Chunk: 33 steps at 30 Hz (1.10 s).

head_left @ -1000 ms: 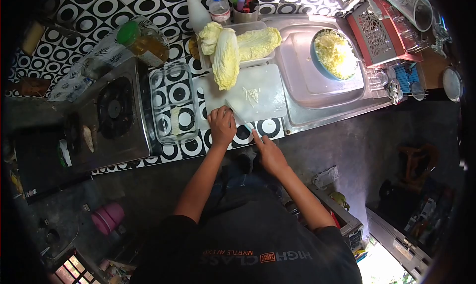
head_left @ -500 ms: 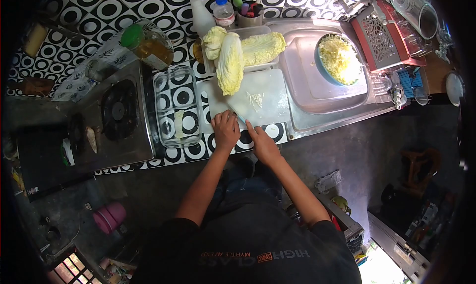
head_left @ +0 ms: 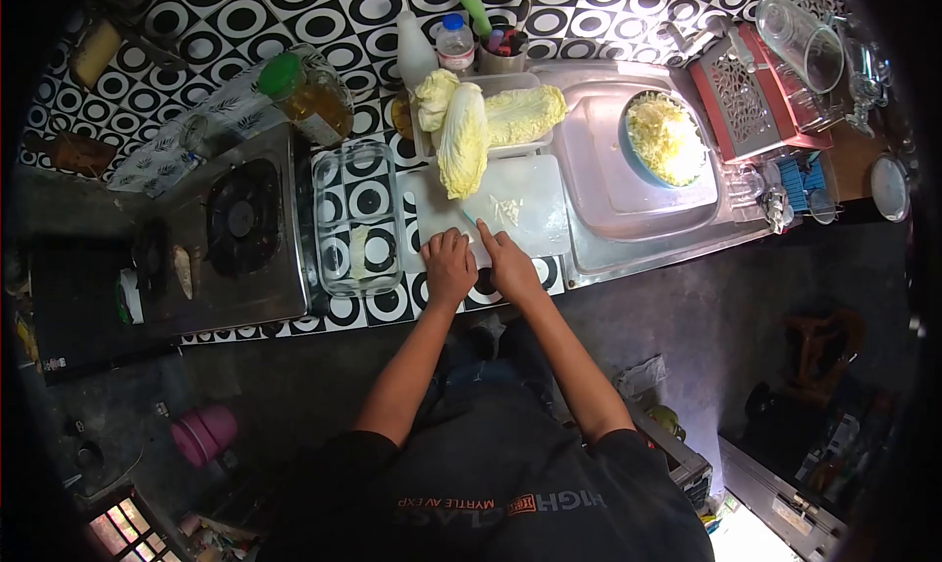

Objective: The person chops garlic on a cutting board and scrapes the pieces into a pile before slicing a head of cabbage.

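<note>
Both my hands rest side by side at the near edge of a white cutting board (head_left: 535, 194). My right hand (head_left: 510, 263) grips a knife (head_left: 469, 216), with the forefinger stretched along its back and the blade pointing away from me. My left hand (head_left: 449, 263) lies next to the blade with its fingers curled down on the board; whatever is under them is hidden. A few cut cabbage strips (head_left: 506, 209) lie on the board. A napa cabbage half (head_left: 463, 140) lies at the board's far edge.
More cabbage (head_left: 525, 110) lies in a tray behind. A blue bowl of shredded cabbage (head_left: 665, 135) sits in the steel sink (head_left: 599, 199) to the right. To the left are a glass dish (head_left: 358, 218), a gas stove (head_left: 240, 218) and an oil bottle (head_left: 309, 96). A red grater (head_left: 746, 76) stands at far right.
My right hand has moved left and forward with the knife, closing up against my left hand. The left hand has stayed on the board's near edge.
</note>
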Motion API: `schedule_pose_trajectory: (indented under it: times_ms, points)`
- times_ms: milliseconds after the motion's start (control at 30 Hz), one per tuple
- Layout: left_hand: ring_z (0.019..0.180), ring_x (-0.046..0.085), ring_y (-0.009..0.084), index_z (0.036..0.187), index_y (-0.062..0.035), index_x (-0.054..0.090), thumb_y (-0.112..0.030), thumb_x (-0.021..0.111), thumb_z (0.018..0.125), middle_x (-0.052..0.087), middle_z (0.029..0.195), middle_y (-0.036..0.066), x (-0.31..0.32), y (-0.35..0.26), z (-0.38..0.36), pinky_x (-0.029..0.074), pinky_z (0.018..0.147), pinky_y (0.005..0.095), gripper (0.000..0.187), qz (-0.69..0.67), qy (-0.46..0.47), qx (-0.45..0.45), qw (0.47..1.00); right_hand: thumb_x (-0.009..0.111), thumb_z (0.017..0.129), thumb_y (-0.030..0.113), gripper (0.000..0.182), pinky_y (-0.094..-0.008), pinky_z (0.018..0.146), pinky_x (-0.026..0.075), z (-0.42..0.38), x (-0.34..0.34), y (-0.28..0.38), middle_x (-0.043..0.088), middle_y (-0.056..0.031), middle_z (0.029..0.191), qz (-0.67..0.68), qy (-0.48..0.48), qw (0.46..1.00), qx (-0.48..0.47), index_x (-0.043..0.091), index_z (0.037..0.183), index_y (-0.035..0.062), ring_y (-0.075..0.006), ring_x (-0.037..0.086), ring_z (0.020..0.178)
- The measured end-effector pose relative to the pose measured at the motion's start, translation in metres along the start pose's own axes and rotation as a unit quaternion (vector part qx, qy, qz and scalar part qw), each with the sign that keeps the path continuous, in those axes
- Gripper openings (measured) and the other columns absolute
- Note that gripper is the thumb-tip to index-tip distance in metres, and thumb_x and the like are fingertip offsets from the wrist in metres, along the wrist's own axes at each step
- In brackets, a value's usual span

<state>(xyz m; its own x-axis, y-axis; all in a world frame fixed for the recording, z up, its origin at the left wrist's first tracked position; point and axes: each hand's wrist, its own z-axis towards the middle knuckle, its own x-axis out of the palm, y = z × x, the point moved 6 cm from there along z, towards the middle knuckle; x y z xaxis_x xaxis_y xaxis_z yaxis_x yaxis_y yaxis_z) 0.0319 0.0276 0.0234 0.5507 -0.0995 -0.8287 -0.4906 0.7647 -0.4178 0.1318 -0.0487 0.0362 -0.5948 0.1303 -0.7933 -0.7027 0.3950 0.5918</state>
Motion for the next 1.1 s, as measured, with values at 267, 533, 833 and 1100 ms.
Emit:
schedule_pose_trajectory:
  times_ms: [267, 533, 833, 1100]
  points:
    - [0.108, 0.055, 0.0333, 0.101, -0.0027, 0.064, -0.012, 0.062, 0.086, 0.061, 0.11, 0.013, 0.002, 0.002, -0.002, 0.039, 0.094, 0.0487, 0.018, -0.018, -0.001, 0.001, 1.0, 0.057, 0.08, -0.007, 0.085, -0.0482, 0.077, 0.054, -0.025, -0.021, 0.014, 0.057, -0.0194, 0.103, -0.024, 0.024, 0.999, 0.009, 0.034, 0.158, 0.0165, -0.0396, 0.062, 0.095]
    - [0.107, 0.055, 0.0326, 0.099, -0.0042, 0.064, -0.011, 0.063, 0.085, 0.062, 0.11, 0.012, 0.0, 0.002, -0.002, 0.039, 0.094, 0.0476, 0.016, -0.021, -0.005, -0.003, 1.0, 0.053, 0.083, -0.007, 0.082, -0.0493, 0.077, 0.054, -0.058, -0.028, 0.022, 0.056, -0.0208, 0.104, -0.043, 0.042, 0.998, 0.033, 0.033, 0.159, 0.0175, -0.0409, 0.063, 0.093]
    - [0.108, 0.055, 0.0332, 0.095, -0.0042, 0.062, -0.011, 0.064, 0.084, 0.061, 0.111, 0.012, -0.001, 0.001, -0.002, 0.039, 0.094, 0.0482, 0.013, -0.017, -0.003, -0.008, 1.0, 0.051, 0.085, -0.006, 0.079, -0.0504, 0.077, 0.054, -0.081, -0.023, 0.018, 0.056, -0.0224, 0.106, -0.048, 0.026, 0.998, 0.025, 0.033, 0.158, 0.0179, -0.0416, 0.063, 0.092]
    - [0.108, 0.054, 0.0332, 0.094, -0.0051, 0.06, -0.009, 0.064, 0.083, 0.06, 0.11, 0.011, 0.001, 0.002, -0.003, 0.039, 0.094, 0.0487, 0.013, -0.01, 0.004, -0.011, 1.0, 0.045, 0.091, -0.001, 0.07, -0.0515, 0.077, 0.054, -0.09, -0.013, 0.011, 0.055, -0.0222, 0.105, -0.033, 0.02, 0.998, 0.042, 0.035, 0.158, 0.0197, -0.0428, 0.063, 0.09]
